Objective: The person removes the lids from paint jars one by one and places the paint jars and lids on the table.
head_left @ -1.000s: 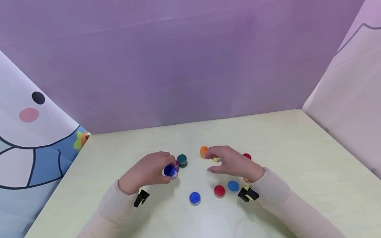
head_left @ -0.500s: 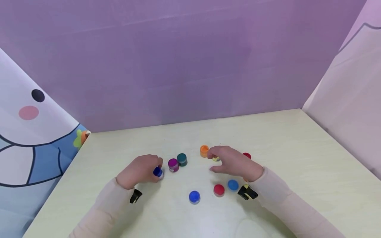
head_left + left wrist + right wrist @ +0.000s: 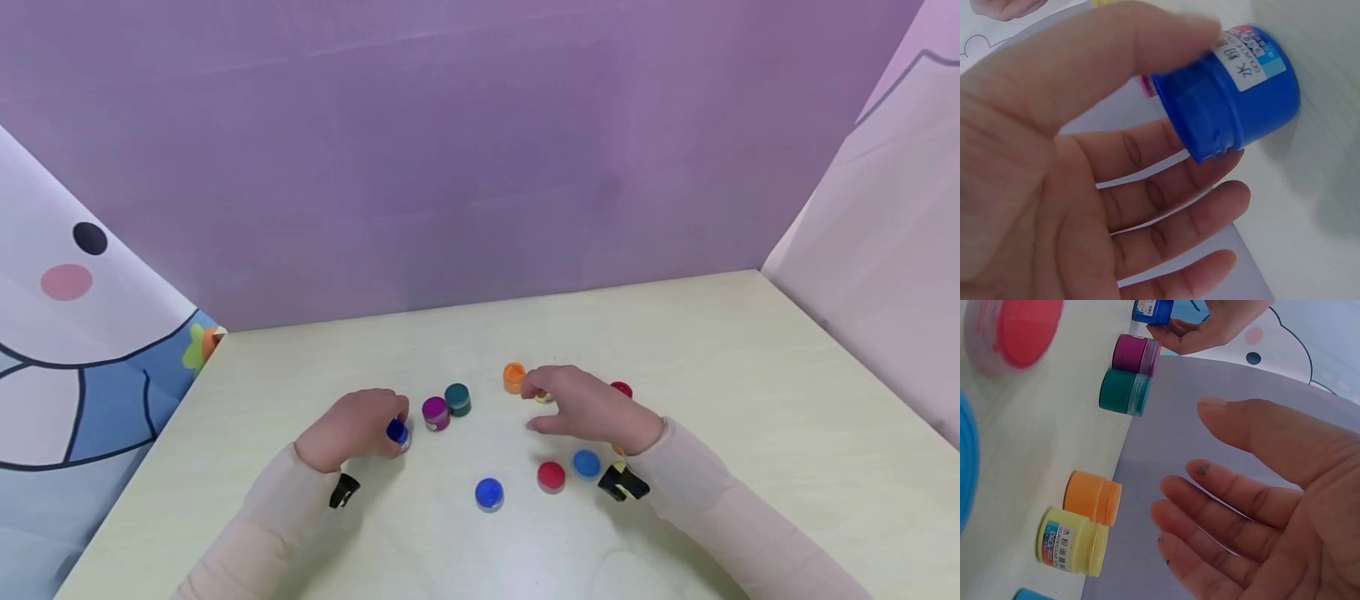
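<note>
My left hand (image 3: 351, 429) pinches an uncapped blue paint jar (image 3: 1266, 112) between thumb and index finger. In the left wrist view its other fingers reach out below the jar. The jar's base is right at the tabletop, and its label shows on the side. To the jar's right are a purple paint jar (image 3: 436, 414) and a dark green one (image 3: 457, 400), side by side. My right hand (image 3: 588, 410) hovers with fingers loosely bent and nothing in its grasp. Beyond its fingertips are uncapped orange (image 3: 1088, 497) and yellow (image 3: 1072, 544) paint jars.
Toward the front of the table lie a blue lid (image 3: 489, 494), a red lid (image 3: 551, 477) and a light blue lid (image 3: 587, 463). Another red item (image 3: 621, 389) shows behind the right hand. A purple backdrop (image 3: 480, 167) rises at the table's back edge.
My left hand has carried the blue jar left and down to the tabletop, away from the purple jar, which now shows fully. The right hand has barely moved.
</note>
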Demonstrator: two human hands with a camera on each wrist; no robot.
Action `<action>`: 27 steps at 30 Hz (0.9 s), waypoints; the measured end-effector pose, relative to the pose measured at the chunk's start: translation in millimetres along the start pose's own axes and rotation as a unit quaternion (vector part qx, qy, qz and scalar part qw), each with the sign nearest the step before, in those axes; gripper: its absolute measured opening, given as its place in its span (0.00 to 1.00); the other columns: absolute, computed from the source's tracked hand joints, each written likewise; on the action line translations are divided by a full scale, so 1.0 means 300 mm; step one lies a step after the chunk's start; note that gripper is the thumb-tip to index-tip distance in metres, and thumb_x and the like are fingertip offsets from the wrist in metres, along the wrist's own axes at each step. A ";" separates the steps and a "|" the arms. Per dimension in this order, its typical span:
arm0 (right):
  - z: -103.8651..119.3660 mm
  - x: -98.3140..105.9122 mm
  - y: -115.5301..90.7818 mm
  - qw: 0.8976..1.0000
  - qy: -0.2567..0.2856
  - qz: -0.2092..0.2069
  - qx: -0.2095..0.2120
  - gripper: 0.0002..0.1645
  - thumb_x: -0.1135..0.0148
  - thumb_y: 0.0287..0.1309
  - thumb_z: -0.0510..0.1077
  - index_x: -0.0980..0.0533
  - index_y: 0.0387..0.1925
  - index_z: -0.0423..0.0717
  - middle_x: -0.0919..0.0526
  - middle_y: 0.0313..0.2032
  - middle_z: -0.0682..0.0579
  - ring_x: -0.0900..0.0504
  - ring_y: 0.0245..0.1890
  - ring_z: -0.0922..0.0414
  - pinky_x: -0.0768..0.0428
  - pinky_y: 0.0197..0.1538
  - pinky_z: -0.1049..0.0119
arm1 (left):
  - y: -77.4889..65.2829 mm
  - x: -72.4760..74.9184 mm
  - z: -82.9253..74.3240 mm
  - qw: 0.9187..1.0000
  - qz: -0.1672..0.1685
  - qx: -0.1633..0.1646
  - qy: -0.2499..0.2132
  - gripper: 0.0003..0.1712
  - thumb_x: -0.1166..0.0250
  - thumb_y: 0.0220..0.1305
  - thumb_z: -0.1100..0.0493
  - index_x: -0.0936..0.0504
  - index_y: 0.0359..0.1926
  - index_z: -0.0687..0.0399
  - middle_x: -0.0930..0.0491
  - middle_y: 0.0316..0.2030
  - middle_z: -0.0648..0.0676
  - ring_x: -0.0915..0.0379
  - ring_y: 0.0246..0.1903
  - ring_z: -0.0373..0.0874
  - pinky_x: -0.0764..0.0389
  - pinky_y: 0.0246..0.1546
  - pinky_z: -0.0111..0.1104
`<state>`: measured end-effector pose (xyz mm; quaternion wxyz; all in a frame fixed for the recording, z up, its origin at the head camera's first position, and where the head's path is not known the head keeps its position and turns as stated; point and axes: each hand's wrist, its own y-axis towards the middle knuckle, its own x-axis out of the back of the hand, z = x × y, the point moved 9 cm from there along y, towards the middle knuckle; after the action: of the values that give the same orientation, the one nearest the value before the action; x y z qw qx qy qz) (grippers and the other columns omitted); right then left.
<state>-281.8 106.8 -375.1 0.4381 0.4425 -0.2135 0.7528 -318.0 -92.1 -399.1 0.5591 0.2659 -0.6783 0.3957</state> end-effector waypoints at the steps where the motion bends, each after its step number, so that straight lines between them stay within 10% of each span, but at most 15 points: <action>1: -0.001 0.000 0.000 1.000 0.001 0.001 -0.001 0.21 0.32 0.46 0.43 0.27 0.44 0.43 0.22 0.41 0.50 0.26 0.41 0.52 0.25 0.45 0.63 | 0.002 0.004 0.001 1.000 -0.002 0.003 -0.001 0.18 0.28 0.42 0.54 0.25 0.35 0.53 0.28 0.28 0.46 0.34 0.27 0.41 0.28 0.31 0.36; 10: 0.010 -0.009 0.000 0.999 0.031 -0.009 0.019 0.21 0.33 0.48 0.43 0.28 0.45 0.43 0.23 0.42 0.50 0.26 0.43 0.52 0.25 0.45 0.63 | 0.036 0.067 -0.061 0.996 -0.083 -0.023 -0.002 0.22 0.30 0.47 0.49 0.24 0.42 0.54 0.24 0.32 0.50 0.32 0.28 0.40 0.25 0.33 0.35; 27: 0.058 0.017 0.007 0.976 0.196 -0.050 0.085 0.17 0.34 0.49 0.44 0.28 0.42 0.51 0.23 0.39 0.60 0.24 0.42 0.64 0.27 0.49 0.66 | 0.083 0.057 -0.109 0.993 -0.103 -0.055 -0.021 0.16 0.29 0.46 0.53 0.22 0.36 0.53 0.28 0.26 0.47 0.36 0.24 0.39 0.28 0.28 0.31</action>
<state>-276.4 95.7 -361.6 0.4691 0.3320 -0.0368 0.8176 -324.0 -49.9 -386.5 0.5966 0.3112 -0.6796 0.2921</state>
